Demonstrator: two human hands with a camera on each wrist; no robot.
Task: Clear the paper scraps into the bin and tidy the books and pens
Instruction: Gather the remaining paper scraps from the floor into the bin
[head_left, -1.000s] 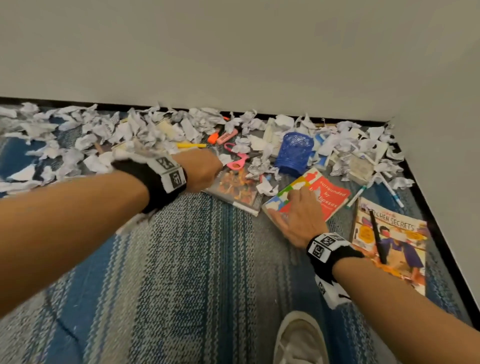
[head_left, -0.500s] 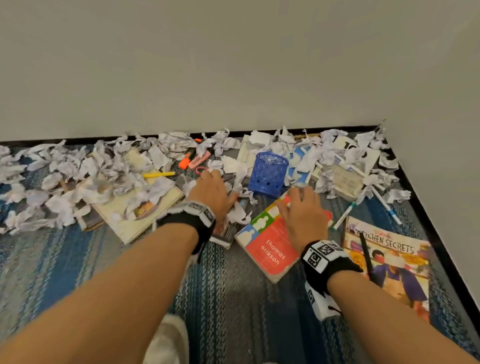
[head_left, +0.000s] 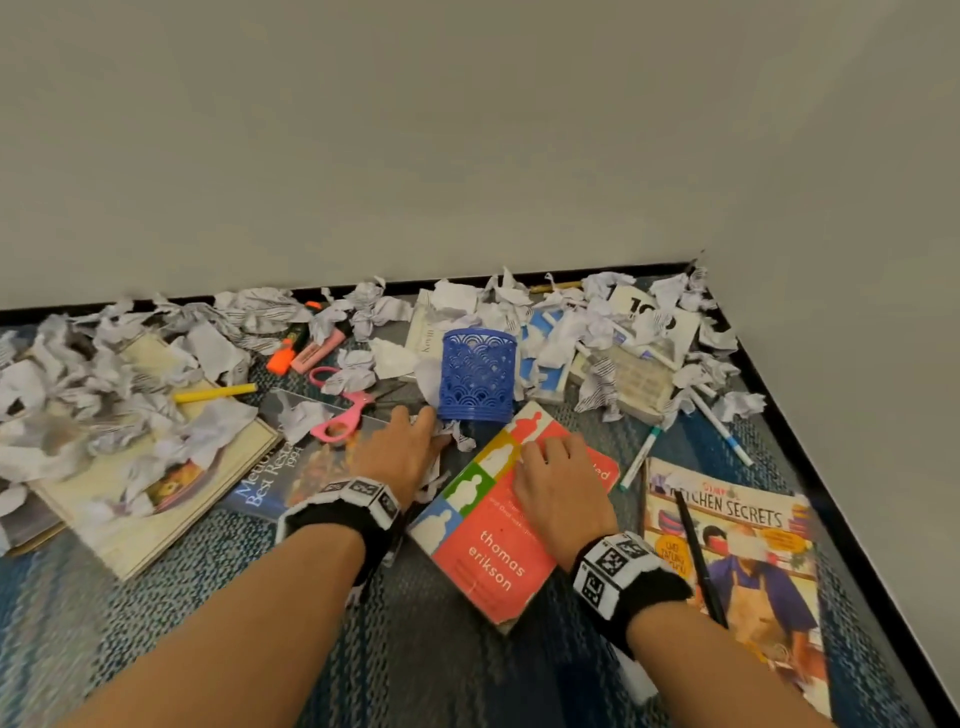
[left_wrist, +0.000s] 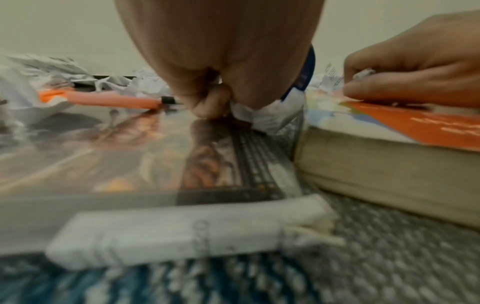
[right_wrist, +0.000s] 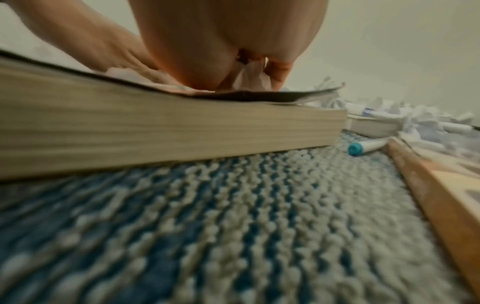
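A: Head view: scraps (head_left: 130, 395) are still littering the rug's (head_left: 426, 660) far edge, with books and pens among them; no bin is showing.

B: Left wrist: the left hand (left_wrist: 221, 67) is pinching a scrap (left_wrist: 262, 117); right wrist: the right hand (right_wrist: 228, 45) is pinching another (right_wrist: 250, 79) on the red book (right_wrist: 155, 131); nearly everything is left.

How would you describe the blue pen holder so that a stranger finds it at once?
Look toward the room corner where the paper scraps pile up. Just beyond both hands, the pen holder stands upright on the carpet. It is the only blue cup with a cut-out lattice wall.
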